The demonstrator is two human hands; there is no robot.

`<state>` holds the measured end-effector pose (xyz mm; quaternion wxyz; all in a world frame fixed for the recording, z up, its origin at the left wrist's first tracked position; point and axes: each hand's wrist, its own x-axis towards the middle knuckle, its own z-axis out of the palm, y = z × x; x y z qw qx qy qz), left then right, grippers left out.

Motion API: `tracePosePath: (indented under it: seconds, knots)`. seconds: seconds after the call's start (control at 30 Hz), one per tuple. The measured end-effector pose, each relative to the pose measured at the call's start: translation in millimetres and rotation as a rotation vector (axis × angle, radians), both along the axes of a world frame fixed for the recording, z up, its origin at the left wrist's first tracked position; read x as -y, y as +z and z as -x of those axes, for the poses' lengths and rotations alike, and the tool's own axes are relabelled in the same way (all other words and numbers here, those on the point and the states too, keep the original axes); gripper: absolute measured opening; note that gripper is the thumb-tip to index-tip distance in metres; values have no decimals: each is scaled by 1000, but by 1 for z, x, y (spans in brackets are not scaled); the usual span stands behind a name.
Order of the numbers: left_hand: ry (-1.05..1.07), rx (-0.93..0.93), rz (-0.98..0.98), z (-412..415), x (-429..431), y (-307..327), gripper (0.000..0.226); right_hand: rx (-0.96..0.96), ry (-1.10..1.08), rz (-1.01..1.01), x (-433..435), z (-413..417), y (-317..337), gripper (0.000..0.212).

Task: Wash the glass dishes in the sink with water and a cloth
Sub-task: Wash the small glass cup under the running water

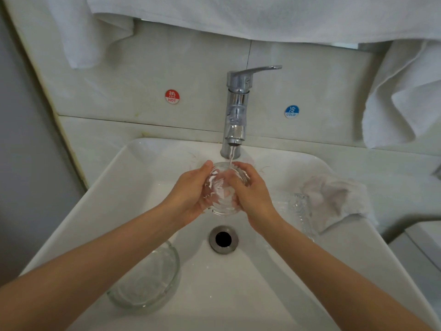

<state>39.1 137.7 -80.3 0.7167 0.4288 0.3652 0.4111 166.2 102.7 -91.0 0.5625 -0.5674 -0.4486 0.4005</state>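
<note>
- My left hand [191,197] and my right hand [254,199] are together, both curled round a small clear ribbed glass dish [220,194]; I hold it over the middle of the white rectangular ceramic sink [238,290], above and just behind the round metal drain [223,239].
- A thin stream of water [231,158] falls from the chrome single-lever tap [236,103] onto the far edge of the dish, between my fingertips.
- I judge this dish to be mid-wash, under water only; the crumpled white cloth [334,199] is in neither hand and lies on the right rim of the sink, apart from my hands.
- Two more pieces wait; a wide round clear glass bowl [145,280] rests in the near left corner of the basin; an upright ribbed clear glass piece [299,211] leans at the right inner wall, just beside the cloth; I cannot tell whether either is clean, so I reckon much of the task is left.
- Behind the tap, on the pale wall, sit a round red HOT sticker [172,96] on the left and a round blue COLD sticker [291,112] on the right; white towels [262,17] hang above.
- On the way to the cloth, the leaning glass piece stands close under my right forearm; I could knock it, and wet glass is likely slippery.
</note>
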Motion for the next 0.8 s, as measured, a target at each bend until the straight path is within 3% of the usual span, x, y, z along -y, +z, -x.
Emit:
tracePosePath:
  seconds: [0.07,0.17,0.23,0.3,0.43,0.53,0.67,0.73,0.8]
  knots:
    - [7,-10,-9,1,-1,1,41,9,110,29,0,-7,0,34]
    - [0,-52,-27,5,-3,2,43,79,339,34,4,-15,-1,67]
    - [-27,-53,-21,6,-2,2,43,184,311,17,6,-12,2,72]
    - [-69,-46,-11,4,1,1,43,246,219,39,6,-6,7,64]
    - [-156,-18,26,0,7,2,41,317,14,35,2,-5,6,25]
    - [-153,6,46,1,5,4,43,287,156,42,5,-14,13,24]
    - [-176,-50,43,5,3,3,44,360,394,59,8,-20,10,62]
    - [-189,-34,71,4,4,2,42,381,308,39,7,-14,7,55]
    - [-180,6,105,3,4,2,41,356,187,14,6,-8,9,32]
